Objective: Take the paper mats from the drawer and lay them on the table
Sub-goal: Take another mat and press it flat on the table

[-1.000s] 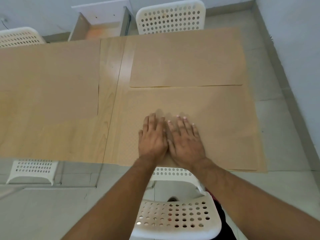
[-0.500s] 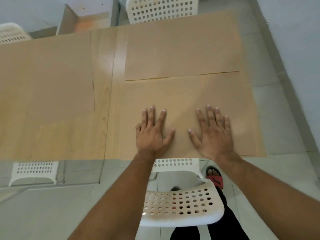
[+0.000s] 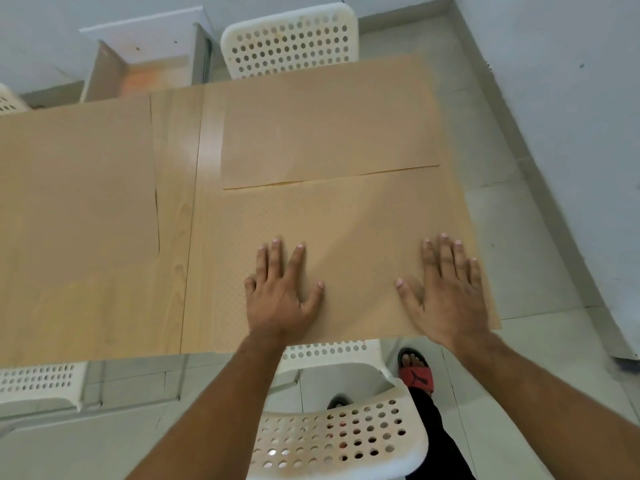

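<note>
A brown paper mat [image 3: 349, 216] lies flat on the near right part of the wooden table [image 3: 176, 216]. My left hand [image 3: 282, 289] presses flat on its left half, fingers spread. My right hand [image 3: 450, 289] presses flat near the mat's right edge. A second mat [image 3: 329, 133] lies beyond it at the far right, overlapping its far edge. A third mat [image 3: 76, 174] covers the table's left part. The open white drawer [image 3: 145, 69] stands behind the table, and its inside looks bare.
White perforated chairs stand at the far side [image 3: 291, 39], right below me [image 3: 339, 434] and at the near left [image 3: 38, 379]. A wall runs along the right. My foot in a red sandal [image 3: 415, 372] is on the tiled floor.
My hands started together at the mat's near middle and slid apart, the right one travelling out to the mat's right edge, the left one shifting little.
</note>
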